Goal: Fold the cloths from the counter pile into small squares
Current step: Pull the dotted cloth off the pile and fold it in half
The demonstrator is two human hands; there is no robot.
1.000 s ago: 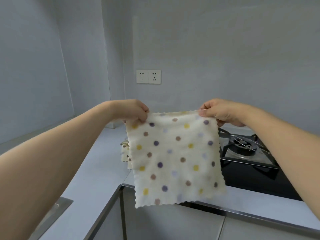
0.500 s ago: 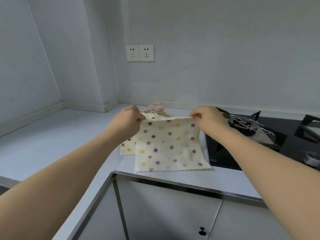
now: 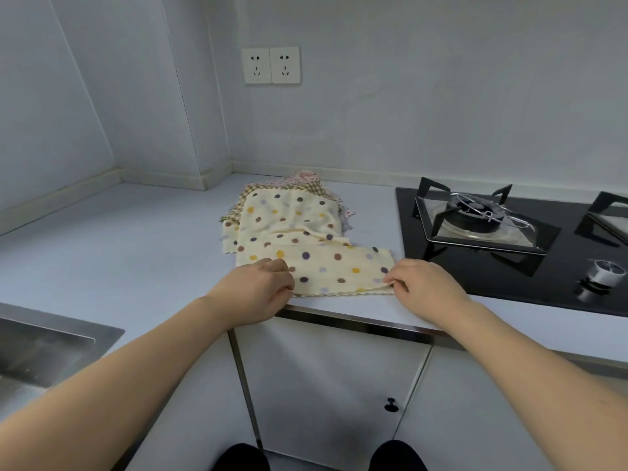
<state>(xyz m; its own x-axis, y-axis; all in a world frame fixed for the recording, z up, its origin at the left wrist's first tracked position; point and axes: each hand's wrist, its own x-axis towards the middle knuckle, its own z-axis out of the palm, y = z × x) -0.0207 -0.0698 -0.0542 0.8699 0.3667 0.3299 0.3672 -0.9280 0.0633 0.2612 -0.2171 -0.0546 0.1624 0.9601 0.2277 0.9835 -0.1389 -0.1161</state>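
The cloth (image 3: 336,271) lies folded in half at the counter (image 3: 136,239) front edge, a long strip with its fold line away from the person and its scalloped free edges along the near side. Behind it, at 12 o'clock, sits the pile (image 3: 289,212), another dotted cloth on top and checked ones beneath; the strip's far left part overlaps that pile.

The left hand (image 3: 261,290) rests on the strip's left end with fingers curled, pinching the near left corner as far as can be seen. The right hand (image 3: 421,287) pinches the near right corner between thumb and fingertips, both layers together.

The step in hand looks like finishing the first fold and setting up the second. To do it well, I would line the two scalloped edges up flush before letting go, then press along the far crease so it stays flat. Next, one end should go over the other, 3 o'clock to 9 o'clock, corners matched, to give a square. Drawing the strip clear of the pile first would stop the cloth beneath from dragging along. The hob (image 3: 509,266) lies just at 3 o'clock, so the cloth is best kept off the glass.
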